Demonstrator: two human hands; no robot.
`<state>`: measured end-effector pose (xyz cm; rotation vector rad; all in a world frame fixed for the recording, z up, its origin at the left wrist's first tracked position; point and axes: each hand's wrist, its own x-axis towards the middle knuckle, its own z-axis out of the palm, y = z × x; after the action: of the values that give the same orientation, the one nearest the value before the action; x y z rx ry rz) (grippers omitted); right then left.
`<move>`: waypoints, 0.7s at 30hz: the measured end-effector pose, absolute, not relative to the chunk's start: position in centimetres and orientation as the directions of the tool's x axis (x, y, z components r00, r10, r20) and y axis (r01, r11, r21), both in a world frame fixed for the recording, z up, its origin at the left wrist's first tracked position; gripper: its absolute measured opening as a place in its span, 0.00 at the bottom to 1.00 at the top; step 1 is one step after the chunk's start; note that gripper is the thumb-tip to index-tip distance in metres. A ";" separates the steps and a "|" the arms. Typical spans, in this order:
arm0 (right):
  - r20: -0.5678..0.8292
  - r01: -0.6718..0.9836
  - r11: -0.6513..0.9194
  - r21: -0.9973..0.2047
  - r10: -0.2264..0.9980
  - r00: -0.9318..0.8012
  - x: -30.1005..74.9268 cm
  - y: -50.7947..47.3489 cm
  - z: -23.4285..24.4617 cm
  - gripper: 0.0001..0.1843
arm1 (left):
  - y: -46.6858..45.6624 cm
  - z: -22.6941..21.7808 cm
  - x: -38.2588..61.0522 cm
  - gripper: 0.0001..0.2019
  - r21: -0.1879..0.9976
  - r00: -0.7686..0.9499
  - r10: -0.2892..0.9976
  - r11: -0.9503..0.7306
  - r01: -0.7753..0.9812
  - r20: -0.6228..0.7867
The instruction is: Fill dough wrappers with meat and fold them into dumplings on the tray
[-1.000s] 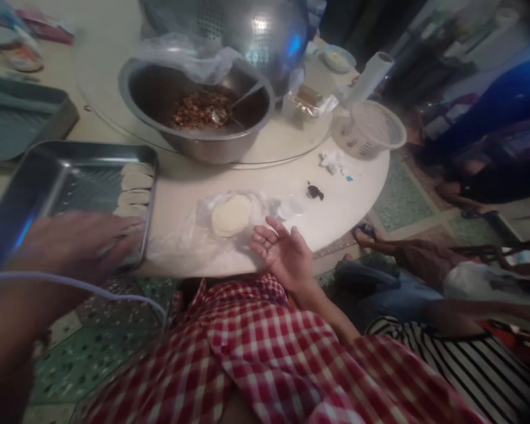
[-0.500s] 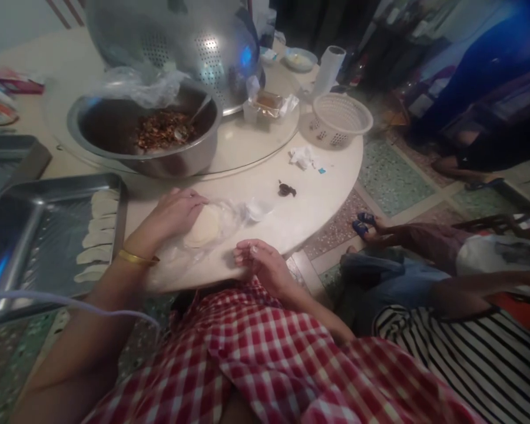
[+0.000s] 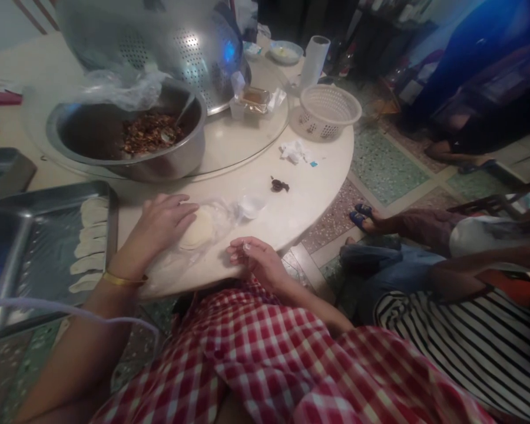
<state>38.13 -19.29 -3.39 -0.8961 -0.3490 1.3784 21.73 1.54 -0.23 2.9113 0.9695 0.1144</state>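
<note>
My left hand [image 3: 165, 222] rests on the table at the left edge of a stack of round dumpling wrappers [image 3: 198, 227]. Its fingers are stretched out, with the tips at the wrappers' rim. A crumpled clear plastic bag [image 3: 221, 215] lies under and around the stack. A small white bowl [image 3: 252, 206] stands just beyond it. My right hand [image 3: 258, 258] hovers by the table's near edge, fingers curled in and the thumb against them; whatever they may hold is hidden. To the left, a metal tray [image 3: 35, 232] carries a column of folded dumplings [image 3: 88, 246].
A steel bowl of chopped filling [image 3: 152, 134] with a spoon stands behind the hands, a large perforated colander [image 3: 159, 41] beyond it. A plastic basket [image 3: 329, 106] and crumpled tissue [image 3: 295, 152] lie to the right. Beside the table a person in striped cloth [image 3: 450, 335] sits close.
The view has shifted slightly, so the table things sit further left. My left hand's fingers have spread a little at the wrappers; my right hand stays curled near the edge.
</note>
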 end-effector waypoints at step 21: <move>-0.137 -0.455 0.001 -0.890 0.953 0.270 37.9 -17.1 -3.1 0.12 | 0.7 0.9 22.0 0.21 0.000 0.831 0.555 -0.832 0.555 0.044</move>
<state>37.88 -17.06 -3.08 -1.0363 -0.6183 1.2241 21.98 0.68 0.86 3.0176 0.9148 0.0662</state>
